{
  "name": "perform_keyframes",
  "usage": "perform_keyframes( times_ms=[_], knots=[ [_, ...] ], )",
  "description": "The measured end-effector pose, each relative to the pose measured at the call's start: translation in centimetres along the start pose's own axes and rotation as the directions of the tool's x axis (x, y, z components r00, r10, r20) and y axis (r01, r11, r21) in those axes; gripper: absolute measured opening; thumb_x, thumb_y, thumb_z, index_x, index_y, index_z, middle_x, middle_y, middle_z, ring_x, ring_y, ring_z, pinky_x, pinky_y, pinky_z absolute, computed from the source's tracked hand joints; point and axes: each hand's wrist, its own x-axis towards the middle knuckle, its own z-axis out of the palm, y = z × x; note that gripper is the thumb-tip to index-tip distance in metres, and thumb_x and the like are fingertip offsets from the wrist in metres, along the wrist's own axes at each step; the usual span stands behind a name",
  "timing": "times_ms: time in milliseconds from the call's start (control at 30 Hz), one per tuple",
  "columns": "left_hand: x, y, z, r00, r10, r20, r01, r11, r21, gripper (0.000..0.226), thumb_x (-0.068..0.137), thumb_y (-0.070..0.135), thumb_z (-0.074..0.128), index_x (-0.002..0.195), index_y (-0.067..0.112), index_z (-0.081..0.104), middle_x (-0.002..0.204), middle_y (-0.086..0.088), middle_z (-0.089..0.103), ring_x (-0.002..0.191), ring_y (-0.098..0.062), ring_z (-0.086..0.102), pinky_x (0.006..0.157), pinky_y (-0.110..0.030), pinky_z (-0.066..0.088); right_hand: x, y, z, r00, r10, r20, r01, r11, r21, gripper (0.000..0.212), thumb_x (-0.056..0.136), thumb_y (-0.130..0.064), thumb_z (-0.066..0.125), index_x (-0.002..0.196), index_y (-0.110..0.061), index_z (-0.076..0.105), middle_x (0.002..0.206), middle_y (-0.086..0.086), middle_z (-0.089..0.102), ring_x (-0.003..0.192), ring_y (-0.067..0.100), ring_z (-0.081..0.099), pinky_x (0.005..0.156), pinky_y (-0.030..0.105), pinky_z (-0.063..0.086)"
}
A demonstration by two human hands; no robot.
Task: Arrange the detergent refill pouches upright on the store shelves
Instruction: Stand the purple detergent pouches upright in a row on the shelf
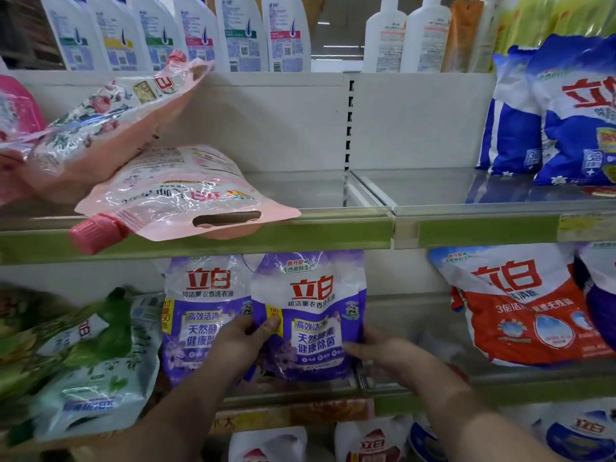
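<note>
Head view: both hands grip one purple detergent pouch point(310, 315) standing upright on the lower shelf point(416, 391), the left hand point(245, 338) pinching its left edge with the thumb on the front, the right hand point(383, 351) curled around its lower right corner. A second purple pouch point(203, 311) stands just beside it, partly covered. On the upper shelf point(333, 228) two pink pouches point(180, 191) lie toppled, one overhanging the edge; contents of all pouches cannot be seen, and the green pouches point(90, 358) at left are blurred.

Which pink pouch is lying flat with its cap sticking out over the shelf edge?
The lower pink pouch: it lies flat, pink cap overhanging. The other pink pouch leans tilted above it.
</note>
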Motion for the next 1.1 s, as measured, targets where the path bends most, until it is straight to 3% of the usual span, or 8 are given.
perform_keyframes(
  times_ms=[133, 267, 333, 567, 733, 867, 1033, 1100],
  knots=[
    [-0.4, 0.2, 0.3, 1.000, -0.013, -0.025, 0.014, 0.999, 0.040, 0.012, 0.091, 0.038, 0.066, 0.085, 0.027, 0.067, 0.087, 0.011, 0.071, 0.084, -0.011, 0.067, 0.081, -0.041, 0.060, 0.5, -0.4, 0.1, 0.999, -0.022, 0.025, 0.024, 0.997, -0.076, 0.051, 0.078, -0.037, 0.080, 0.124, -0.025, 0.060, 0.117, -0.002, 0.072, 0.108, 0.021, 0.066, 0.100, 0.049, 0.049],
    [-0.7, 0.6, 0.5, 0.998, -0.009, -0.058, 0.012, 0.999, 0.051, 0.014, 0.091, 0.037, 0.066, 0.083, 0.026, 0.067, 0.079, 0.013, 0.072, 0.073, -0.004, 0.068, 0.055, -0.022, 0.056, 1.0, -0.6, -0.4, 0.998, -0.011, 0.056, 0.017, 0.993, -0.113, 0.050, 0.077, -0.036, 0.080, 0.121, -0.023, 0.060, 0.118, 0.000, 0.071, 0.109, 0.023, 0.066, 0.102, 0.051, 0.048],
    [-0.9, 0.7, 0.5, 0.997, -0.009, -0.073, 0.012, 0.999, 0.033, 0.014, 0.091, 0.036, 0.067, 0.082, 0.025, 0.068, 0.072, 0.014, 0.073, 0.066, -0.001, 0.069, 0.048, -0.017, 0.052, 1.2, -0.6, -0.7, 0.997, -0.006, 0.078, 0.017, 0.990, -0.138, 0.047, 0.079, -0.036, 0.079, 0.120, -0.023, 0.059, 0.119, 0.000, 0.070, 0.109, 0.022, 0.065, 0.100, 0.050, 0.049],
    [-2.3, 1.1, 0.0, 0.992, -0.055, -0.112, 0.055, 0.998, -0.008, 0.014, 0.085, 0.039, 0.072, 0.085, 0.025, 0.070, 0.074, 0.012, 0.076, 0.067, -0.002, 0.071, 0.053, -0.016, 0.053, 2.0, -1.4, -2.2, 0.972, 0.086, 0.218, -0.045, 0.982, -0.186, 0.068, 0.052, -0.048, 0.090, 0.110, -0.034, 0.057, 0.106, -0.009, 0.071, 0.097, 0.013, 0.068, 0.073, 0.031, 0.054],
    [-3.5, 0.3, -0.7, 0.978, -0.040, -0.205, 0.055, 0.996, 0.067, 0.015, 0.085, 0.037, 0.074, 0.083, 0.023, 0.069, 0.083, 0.008, 0.073, 0.075, -0.009, 0.070, 0.066, -0.031, 0.058, 1.9, -1.6, -2.4, 0.982, 0.067, 0.178, -0.033, 0.982, -0.185, 0.089, 0.044, -0.045, 0.096, 0.121, -0.028, 0.056, 0.114, -0.004, 0.071, 0.102, 0.018, 0.068, 0.074, 0.035, 0.055],
    [-4.3, -0.1, -2.4, 0.974, -0.049, -0.220, 0.068, 0.995, 0.078, 0.014, 0.088, 0.032, 0.071, 0.089, 0.019, 0.069, 0.088, -0.004, 0.075, 0.081, -0.024, 0.072, 0.070, -0.044, 0.062, 0.4, -1.9, -1.4, 0.993, 0.060, 0.105, -0.041, 0.983, -0.180, 0.075, 0.056, -0.039, 0.089, 0.122, -0.026, 0.056, 0.114, -0.002, 0.071, 0.101, 0.018, 0.068, 0.073, 0.035, 0.054],
    [-5.6, 0.0, -4.3, 0.980, -0.021, -0.198, 0.043, 0.993, 0.107, 0.014, 0.088, 0.034, 0.071, 0.083, 0.022, 0.068, 0.088, -0.006, 0.076, 0.083, -0.026, 0.074, 0.068, -0.039, 0.061, -1.4, -2.1, 0.5, 0.999, 0.026, -0.022, -0.030, 0.982, -0.185, 0.048, 0.076, -0.028, 0.083, 0.116, -0.020, 0.058, 0.102, -0.004, 0.070, 0.090, 0.013, 0.067, 0.058, 0.027, 0.051],
    [-6.2, 0.1, -4.9, 0.987, -0.018, -0.163, 0.036, 0.993, 0.109, 0.012, 0.089, 0.033, 0.070, 0.084, 0.021, 0.069, 0.089, -0.005, 0.076, 0.086, -0.026, 0.073, 0.078, -0.042, 0.061, -2.0, -2.1, 1.2, 0.998, 0.017, -0.052, -0.027, 0.979, -0.201, 0.037, 0.081, -0.027, 0.079, 0.111, -0.022, 0.058, 0.094, -0.007, 0.069, 0.084, 0.009, 0.065, 0.055, 0.025, 0.050]
  ],
)
